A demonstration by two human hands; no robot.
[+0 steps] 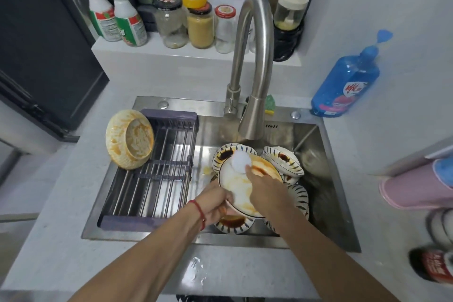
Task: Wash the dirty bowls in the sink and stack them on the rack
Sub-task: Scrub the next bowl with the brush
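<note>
- Two bare hands meet over the stainless steel sink (326, 179) at the centre of the frame, just below the curved brushed-metal faucet (255, 61).
- Left hand (215, 201), with a red string bracelet (199, 213) at the wrist, grasps the near rim of a white round bowl smeared with orange sauce (241, 191), holding it tilted above the other dishes.
- Right hand (267, 189) reaches into that bowl with fingers curled; a white round blob (241, 160) sits at its fingertips, but whether it is foam or a scrubber I cannot tell.
- Several dirty white bowls with dark striped rims (282, 159) lie piled in the basin under and around the held bowl, some with brown sauce inside.
- One cream ribbed bowl stained orange (130, 142) stands on its edge at the far left end of the grey-framed metal-bar rack (157, 179), which spans the left half of the sink.
- Right of the sink, a blue pump bottle of soap (348, 78) stands on the pale countertop (61, 203).
- Upper centre, glass jars with coloured lids (196, 22) line a white ledge, with two white bottles with green caps (117, 17) at their left.
</note>
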